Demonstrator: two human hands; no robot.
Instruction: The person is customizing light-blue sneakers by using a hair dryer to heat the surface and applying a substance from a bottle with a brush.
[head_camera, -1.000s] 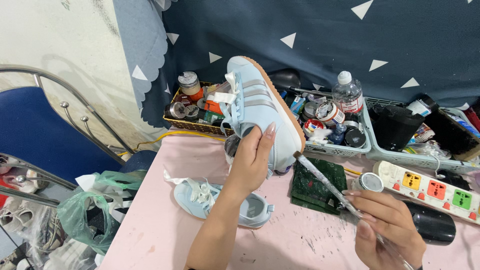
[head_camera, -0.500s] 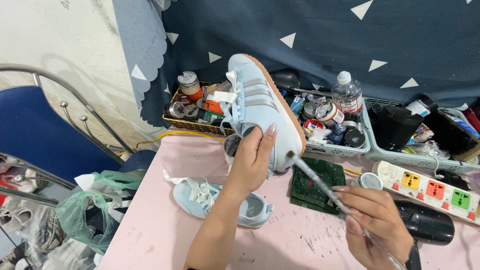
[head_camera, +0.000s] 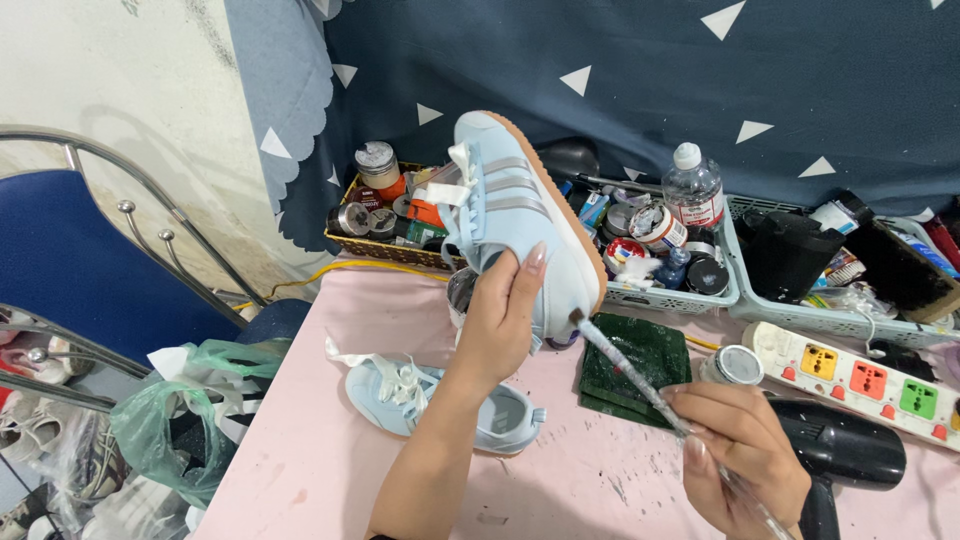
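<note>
My left hand grips a light blue sneaker by its heel and holds it up, toe pointing away, grey stripes and white laces showing. A thin paintbrush is pinched in my right hand, and its tip touches the white sole edge near the heel. The second light blue sneaker lies on the pink table under my left forearm.
A wicker basket and pale plastic trays of jars, tins and a clear bottle line the back. A green pad, small jar, power strip, black hair dryer. Blue chair at left.
My right hand has slid slightly left and up, bringing the brush tip onto the sole edge by the heel. The raised sneaker stays about where it was.
</note>
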